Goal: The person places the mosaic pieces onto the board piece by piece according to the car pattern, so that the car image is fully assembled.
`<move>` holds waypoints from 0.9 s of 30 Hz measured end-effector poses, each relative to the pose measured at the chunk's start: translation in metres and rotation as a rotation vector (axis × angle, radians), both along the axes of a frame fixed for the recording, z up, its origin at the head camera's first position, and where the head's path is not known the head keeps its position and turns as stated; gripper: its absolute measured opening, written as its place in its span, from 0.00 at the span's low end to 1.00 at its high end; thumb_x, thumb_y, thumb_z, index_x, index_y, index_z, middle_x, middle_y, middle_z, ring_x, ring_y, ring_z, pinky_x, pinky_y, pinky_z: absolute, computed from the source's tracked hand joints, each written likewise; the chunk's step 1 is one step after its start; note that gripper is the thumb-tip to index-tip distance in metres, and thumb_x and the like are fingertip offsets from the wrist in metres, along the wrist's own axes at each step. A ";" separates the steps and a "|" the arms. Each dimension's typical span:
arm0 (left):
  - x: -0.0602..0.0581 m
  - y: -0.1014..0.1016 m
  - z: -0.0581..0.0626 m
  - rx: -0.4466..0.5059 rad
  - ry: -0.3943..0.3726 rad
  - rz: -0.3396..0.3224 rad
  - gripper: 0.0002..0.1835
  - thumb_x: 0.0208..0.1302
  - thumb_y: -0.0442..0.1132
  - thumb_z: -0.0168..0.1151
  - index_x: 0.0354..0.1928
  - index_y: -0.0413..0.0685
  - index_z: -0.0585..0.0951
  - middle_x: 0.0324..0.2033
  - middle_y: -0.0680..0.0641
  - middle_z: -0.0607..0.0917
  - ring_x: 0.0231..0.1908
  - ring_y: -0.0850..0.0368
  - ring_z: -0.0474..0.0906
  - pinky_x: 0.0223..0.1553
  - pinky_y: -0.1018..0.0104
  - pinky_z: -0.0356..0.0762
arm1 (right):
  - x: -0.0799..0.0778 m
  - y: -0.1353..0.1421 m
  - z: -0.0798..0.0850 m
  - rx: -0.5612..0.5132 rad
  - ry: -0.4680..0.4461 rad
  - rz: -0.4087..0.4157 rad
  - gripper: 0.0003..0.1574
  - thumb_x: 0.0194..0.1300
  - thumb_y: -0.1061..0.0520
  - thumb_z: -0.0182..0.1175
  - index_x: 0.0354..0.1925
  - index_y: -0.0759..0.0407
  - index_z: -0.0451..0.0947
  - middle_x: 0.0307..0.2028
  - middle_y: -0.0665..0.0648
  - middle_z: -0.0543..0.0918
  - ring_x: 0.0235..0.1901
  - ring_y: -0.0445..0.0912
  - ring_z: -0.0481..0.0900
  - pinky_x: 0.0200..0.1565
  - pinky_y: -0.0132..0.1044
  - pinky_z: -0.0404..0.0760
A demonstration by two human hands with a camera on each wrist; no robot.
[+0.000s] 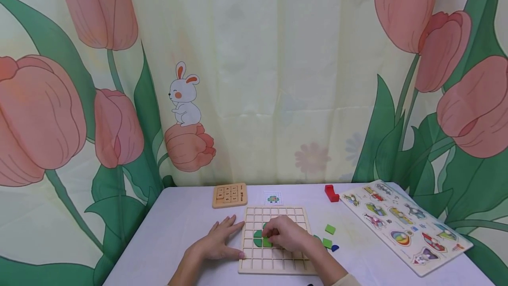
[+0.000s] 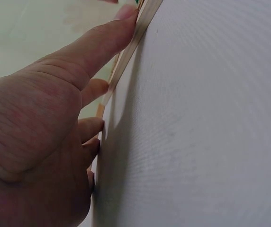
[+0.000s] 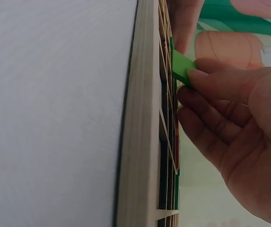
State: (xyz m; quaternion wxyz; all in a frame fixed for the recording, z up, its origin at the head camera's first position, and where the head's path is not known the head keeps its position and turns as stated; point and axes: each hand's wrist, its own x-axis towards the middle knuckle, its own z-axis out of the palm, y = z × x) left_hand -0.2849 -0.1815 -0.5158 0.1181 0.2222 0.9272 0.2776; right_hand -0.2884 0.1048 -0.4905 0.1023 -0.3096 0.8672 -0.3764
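A wooden grid board [image 1: 250,265] lies on the table in front of me. My right hand [image 1: 287,233] is over its middle, thumb and index finger pinching a light green square tile [image 3: 183,65]. In the right wrist view the tile is tilted, its lower edge right at the grid. Dark green rounded pieces [image 1: 257,242] sit in cells just left of these fingers; the hand hides the cells beneath it. My left hand [image 1: 216,242] has its fingers spread on the table, with the thumb [image 2: 112,38] and index finger against the board's left edge.
Loose light green tiles [image 1: 330,229] and a dark blue piece [image 1: 335,248] lie right of the board. Behind it are a pattern card [image 1: 274,197], a wooden number puzzle [image 1: 229,195] and a red block [image 1: 331,193]. A picture puzzle board [image 1: 430,263] lies at the right.
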 end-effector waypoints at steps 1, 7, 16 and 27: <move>0.000 0.000 0.000 0.000 -0.002 0.000 0.53 0.54 0.66 0.76 0.79 0.56 0.67 0.81 0.37 0.56 0.82 0.35 0.45 0.79 0.29 0.37 | 0.000 0.000 0.000 0.003 0.005 0.002 0.12 0.65 0.67 0.69 0.43 0.53 0.91 0.40 0.44 0.89 0.38 0.34 0.80 0.42 0.28 0.83; 0.000 0.001 0.000 -0.004 0.001 0.001 0.53 0.53 0.67 0.76 0.79 0.57 0.67 0.81 0.36 0.56 0.82 0.34 0.45 0.79 0.29 0.37 | 0.002 -0.001 0.001 0.022 0.012 0.017 0.14 0.63 0.67 0.70 0.44 0.53 0.91 0.37 0.44 0.85 0.34 0.35 0.76 0.37 0.27 0.79; -0.002 0.001 -0.001 -0.018 0.003 0.008 0.52 0.53 0.67 0.76 0.78 0.59 0.67 0.82 0.38 0.56 0.82 0.35 0.46 0.79 0.29 0.38 | 0.005 -0.001 0.004 0.056 0.018 0.014 0.15 0.61 0.66 0.73 0.46 0.52 0.91 0.33 0.44 0.80 0.33 0.37 0.72 0.35 0.28 0.75; -0.002 0.000 -0.001 -0.010 0.005 0.000 0.52 0.54 0.67 0.76 0.78 0.59 0.68 0.81 0.38 0.57 0.82 0.35 0.46 0.79 0.29 0.38 | 0.004 -0.001 0.001 0.090 0.042 0.005 0.14 0.62 0.63 0.73 0.46 0.51 0.91 0.34 0.43 0.81 0.33 0.37 0.73 0.35 0.28 0.75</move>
